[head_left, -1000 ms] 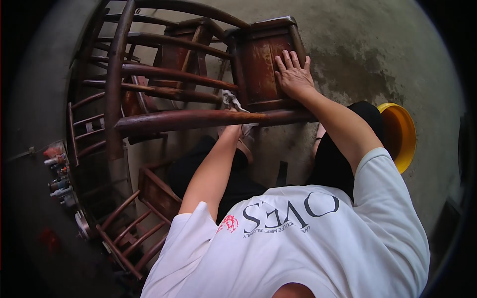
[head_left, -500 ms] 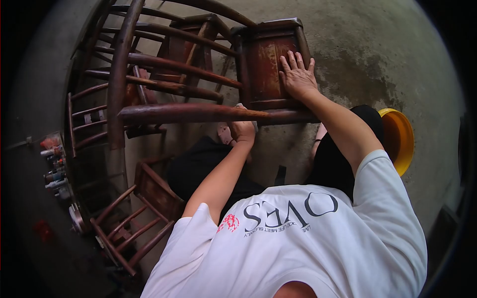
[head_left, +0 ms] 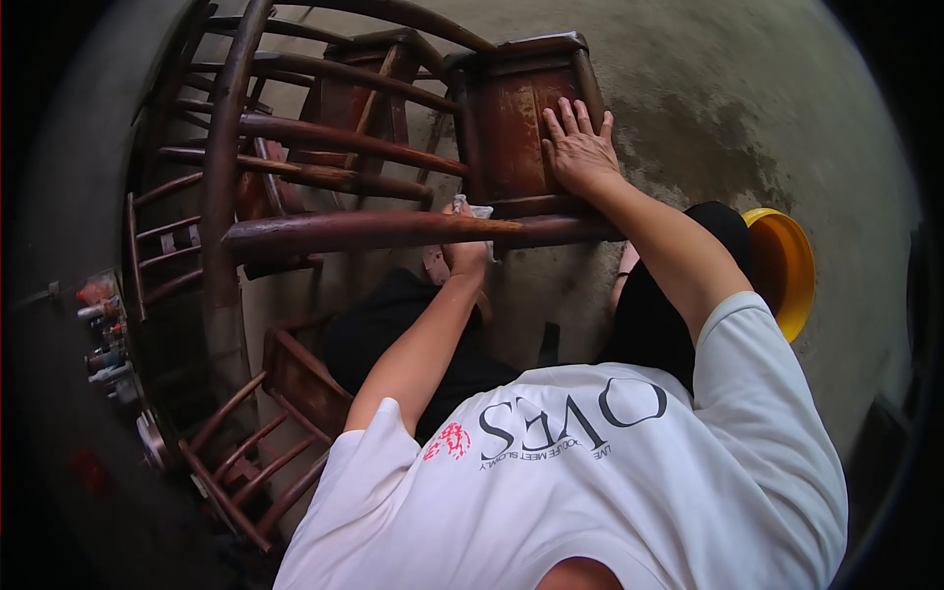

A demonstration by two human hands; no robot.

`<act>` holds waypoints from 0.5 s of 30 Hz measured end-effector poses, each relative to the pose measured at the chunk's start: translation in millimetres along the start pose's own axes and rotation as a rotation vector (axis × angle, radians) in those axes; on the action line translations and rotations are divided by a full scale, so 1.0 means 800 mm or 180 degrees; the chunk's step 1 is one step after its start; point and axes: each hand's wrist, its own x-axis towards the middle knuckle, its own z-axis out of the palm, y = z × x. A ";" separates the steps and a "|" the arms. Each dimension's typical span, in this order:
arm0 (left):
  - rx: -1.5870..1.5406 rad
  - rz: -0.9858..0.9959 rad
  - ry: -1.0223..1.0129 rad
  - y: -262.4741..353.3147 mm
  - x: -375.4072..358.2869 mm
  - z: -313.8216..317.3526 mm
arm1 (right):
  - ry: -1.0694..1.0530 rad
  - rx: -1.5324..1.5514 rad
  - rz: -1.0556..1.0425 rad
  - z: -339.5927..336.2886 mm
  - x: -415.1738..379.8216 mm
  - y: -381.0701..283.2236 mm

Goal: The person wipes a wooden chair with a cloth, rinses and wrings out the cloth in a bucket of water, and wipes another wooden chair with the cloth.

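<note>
A dark red-brown wooden chair (head_left: 506, 138) lies tipped in front of me, its seat panel worn and its long legs and rails reaching left. My right hand (head_left: 582, 152) rests flat on the seat panel with the fingers spread. Under the nearest long rail (head_left: 364, 228), my left hand (head_left: 465, 251) is wrapped round a pale cloth (head_left: 480, 211), which shows above and beside the rail. Part of the left fingers is hidden by the rail.
More wooden chairs stand behind and left, with a small one (head_left: 305, 383) at lower left. A yellow bucket (head_left: 801, 275) is beside my right knee. Small bottles and jars (head_left: 108, 344) line the far left. The concrete floor has a dark wet patch (head_left: 708, 147).
My left hand and the cloth have shifted slightly left along the rail, and more cloth shows. The whole view has shifted a little; my right hand stays on the seat.
</note>
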 end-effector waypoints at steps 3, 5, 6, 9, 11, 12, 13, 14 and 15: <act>0.0576 0.1561 0.0562 0.046 -0.050 -0.011 | 0.0019 -0.0061 0.0020 0.002 0.002 0.003; 0.1131 0.1730 0.0651 0.060 -0.056 -0.015 | 0.0023 -0.0057 0.0034 -0.002 0.001 0.002; 0.1696 0.1894 0.0732 0.066 -0.056 -0.017 | 0.0024 -0.0046 0.0054 -0.003 0.001 0.001; 0.0794 0.0738 -0.0051 0.046 -0.026 -0.011 | 0.0043 -0.0023 0.0077 -0.003 0.001 0.000; 0.0770 0.0461 -0.0258 0.050 -0.019 -0.014 | 0.0012 -0.0036 0.0082 -0.005 0.001 0.000; 0.0734 0.0184 -0.0454 0.053 -0.015 -0.016 | -0.0011 -0.0058 0.0079 -0.006 0.001 -0.001; 0.0735 0.0190 -0.0451 0.050 -0.006 -0.015 | -0.0005 -0.0057 0.0080 -0.005 0.001 0.000; 0.0182 -0.0233 -0.0543 0.043 0.004 -0.013 | -0.0004 -0.0036 0.0079 -0.002 0.001 -0.001; -0.0382 -0.0648 -0.0633 0.036 0.011 -0.013 | 0.0003 -0.0023 0.0078 0.000 0.001 -0.001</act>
